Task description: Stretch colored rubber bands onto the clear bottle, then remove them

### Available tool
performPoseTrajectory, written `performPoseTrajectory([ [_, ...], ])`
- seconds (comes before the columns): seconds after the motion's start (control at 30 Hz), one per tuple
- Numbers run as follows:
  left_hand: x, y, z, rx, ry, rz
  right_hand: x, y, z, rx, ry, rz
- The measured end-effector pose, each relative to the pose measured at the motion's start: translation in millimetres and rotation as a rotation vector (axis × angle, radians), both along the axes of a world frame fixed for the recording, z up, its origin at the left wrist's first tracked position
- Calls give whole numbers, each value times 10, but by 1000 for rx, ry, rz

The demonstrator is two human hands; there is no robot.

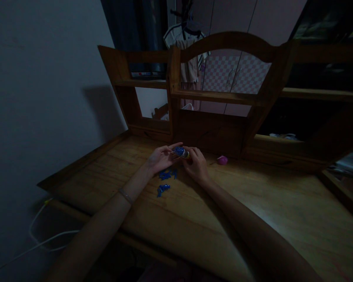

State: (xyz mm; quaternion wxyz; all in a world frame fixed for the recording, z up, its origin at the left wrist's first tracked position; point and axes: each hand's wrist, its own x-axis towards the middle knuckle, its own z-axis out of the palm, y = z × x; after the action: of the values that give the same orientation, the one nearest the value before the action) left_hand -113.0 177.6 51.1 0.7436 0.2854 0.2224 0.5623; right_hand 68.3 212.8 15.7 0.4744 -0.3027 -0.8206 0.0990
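Both my hands meet above the wooden desk around a small blue object (179,151) that has a dark part and a bit of yellow at its right end. My right hand (196,165) grips its right end with bent fingers. Partly turned palm up, my left hand (162,159) has thumb and fingers at the blue left end. The object's exact kind is too small and dim to make out. Below the hands lie a cluster of small blue pieces (165,175) and another blue piece group (163,188), nearer to me.
A pink round item (222,159) lies right of my hands. The wooden desk (253,211) has a shelf unit (217,96) along its back. A wall (47,98) rises at the left, and a white cable (47,243) hangs beside the desk's left front corner.
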Motion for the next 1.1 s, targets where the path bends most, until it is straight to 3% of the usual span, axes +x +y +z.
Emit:
performPoseTrajectory([
  [0.4,-3,47,-70,24,116,57,4,4,-11,4,7,8],
  [0.73,64,60,-124,126,338,145,-16,2,-20,62,-71,24],
  [1.1,18,114,-269,127,412,72,-13,-46,-21,167,-176,73],
])
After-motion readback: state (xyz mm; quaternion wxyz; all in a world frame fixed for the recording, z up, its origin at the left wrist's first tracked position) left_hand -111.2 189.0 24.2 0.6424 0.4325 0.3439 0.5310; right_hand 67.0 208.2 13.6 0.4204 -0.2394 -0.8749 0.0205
